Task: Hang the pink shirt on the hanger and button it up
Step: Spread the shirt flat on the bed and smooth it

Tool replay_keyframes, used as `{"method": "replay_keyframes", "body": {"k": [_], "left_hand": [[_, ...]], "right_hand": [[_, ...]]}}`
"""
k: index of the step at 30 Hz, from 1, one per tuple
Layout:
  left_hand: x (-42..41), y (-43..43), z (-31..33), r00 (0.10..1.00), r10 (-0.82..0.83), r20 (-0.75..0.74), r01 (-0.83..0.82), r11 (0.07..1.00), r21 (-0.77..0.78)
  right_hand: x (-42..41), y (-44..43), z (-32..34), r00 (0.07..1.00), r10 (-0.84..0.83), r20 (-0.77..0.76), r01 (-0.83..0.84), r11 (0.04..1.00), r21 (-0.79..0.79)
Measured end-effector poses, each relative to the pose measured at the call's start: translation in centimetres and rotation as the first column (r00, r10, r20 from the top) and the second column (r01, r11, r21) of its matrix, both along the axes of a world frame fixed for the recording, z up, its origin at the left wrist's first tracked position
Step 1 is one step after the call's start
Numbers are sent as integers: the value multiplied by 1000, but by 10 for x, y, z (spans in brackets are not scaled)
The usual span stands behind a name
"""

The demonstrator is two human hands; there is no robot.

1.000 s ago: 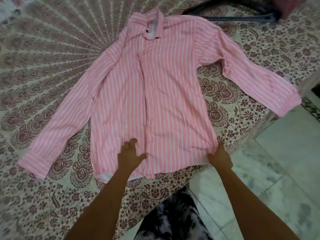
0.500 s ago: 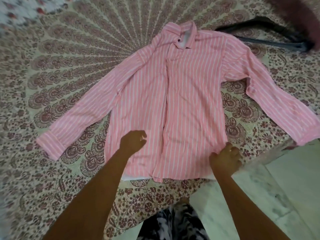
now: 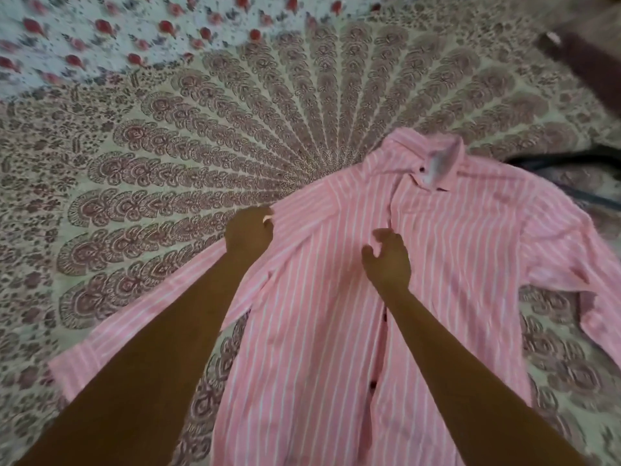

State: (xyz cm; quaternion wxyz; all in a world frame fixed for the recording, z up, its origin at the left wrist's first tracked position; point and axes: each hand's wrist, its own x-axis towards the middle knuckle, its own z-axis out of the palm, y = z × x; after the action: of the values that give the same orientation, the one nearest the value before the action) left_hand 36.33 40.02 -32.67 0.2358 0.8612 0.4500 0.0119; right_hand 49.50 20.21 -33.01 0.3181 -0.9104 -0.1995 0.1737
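The pink shirt (image 3: 447, 264) with white stripes lies face up on the bed, collar far, both sleeves spread out. Its front is unbuttoned, with dark buttons showing along the placket. My left hand (image 3: 248, 233) rests at the shirt's left shoulder edge, fingers curled on the fabric. At the chest, beside the placket, my right hand (image 3: 386, 260) has its fingers apart and holds nothing. A dark hanger (image 3: 571, 159) lies on the bed past the shirt's right shoulder, partly hidden by the shirt.
A patterned brown and cream bedspread (image 3: 201, 163) covers the bed. A white cloth with red flowers (image 3: 100, 31) lies at the far left. A dark maroon object (image 3: 588, 58) sits at the far right corner.
Both hands have moved from the shirt's hem up to the shoulder and chest. The view has shifted forward, so the floor and bed edge are out of sight.
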Motion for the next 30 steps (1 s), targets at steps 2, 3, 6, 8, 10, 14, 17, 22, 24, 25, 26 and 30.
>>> {"method": "replay_keyframes", "body": {"k": [2,3,6,8,10,14,17,22,24,25,26,30], "left_hand": [[18,10,-18,989,-9,-146,17,998,55],[26,15,-29,981,9,-192,-2,999,34],[35,22,-56,984,40,-175,-40,999,5],[40,36,-62,992,71,-109,-68,997,23],[42,55,-55,994,106,-18,-106,994,12],[44,113,-34,986,161,39,-163,986,32],[47,140,-35,979,199,44,-195,978,-78],[60,155,-39,938,307,161,-261,931,-256],[57,162,-40,923,345,168,-293,916,-275],[54,165,-41,919,362,154,-315,912,-262],[51,167,-42,915,384,127,-347,907,-240],[50,157,-41,919,390,54,-385,919,-83]], "right_hand": [[20,34,-5,998,12,-57,-6,995,101],[31,53,-10,998,40,-53,-34,994,108],[57,97,-16,994,114,4,-113,990,87],[73,125,-21,977,204,67,-209,974,91],[87,146,-22,947,298,116,-307,950,64],[106,184,-21,836,548,15,-526,811,-257],[118,202,-24,806,592,-17,-552,741,-382],[143,243,-16,899,428,92,-412,899,-150],[138,249,-25,860,510,18,-504,854,-125],[132,247,-32,839,544,19,-536,833,-138],[125,244,-40,833,551,49,-539,828,-154],[87,216,-62,800,533,275,-500,846,-182]]}}
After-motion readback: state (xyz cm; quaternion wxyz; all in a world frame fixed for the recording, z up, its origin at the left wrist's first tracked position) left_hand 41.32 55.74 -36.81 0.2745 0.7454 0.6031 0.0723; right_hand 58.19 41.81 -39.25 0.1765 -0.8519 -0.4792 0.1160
